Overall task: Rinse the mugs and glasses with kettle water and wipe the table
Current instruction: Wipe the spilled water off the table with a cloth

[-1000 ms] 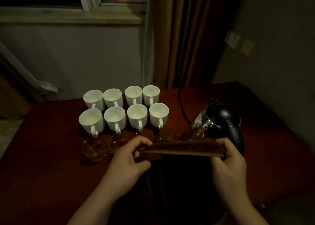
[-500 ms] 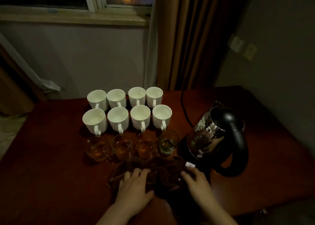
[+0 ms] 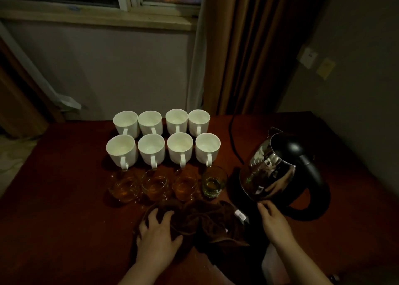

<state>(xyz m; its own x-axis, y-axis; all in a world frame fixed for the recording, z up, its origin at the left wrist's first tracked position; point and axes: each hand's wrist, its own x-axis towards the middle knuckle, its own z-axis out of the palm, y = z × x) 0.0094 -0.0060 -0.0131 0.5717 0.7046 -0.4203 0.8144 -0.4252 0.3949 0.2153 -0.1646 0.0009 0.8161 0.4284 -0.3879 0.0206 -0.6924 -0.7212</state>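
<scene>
1. The left hand (image 3: pixel 157 234) is lying palm-down on the left end of a crumpled dark brown cloth (image 3: pixel 207 222), fingers spread and fairly straight, pressing rather than grasping.
2. The right hand (image 3: pixel 275 222) is hovering just right of the cloth, fingers relaxed and loose, holding nothing, its fingertips close to the lower edge of the steel electric kettle (image 3: pixel 278 172).
3. The cloth is sitting bunched near the front edge of the reddish-brown table (image 3: pixel 64 209), just in front of four glasses (image 3: pixel 168 184) standing in a row.
4. Eight white mugs (image 3: pixel 164 140) are standing upright in two rows of four behind the glasses, handles facing the person.
5. The kettle is standing to the right of the glasses, its black cord (image 3: pixel 232 138) trailing back toward the curtain (image 3: pixel 237 47).
</scene>
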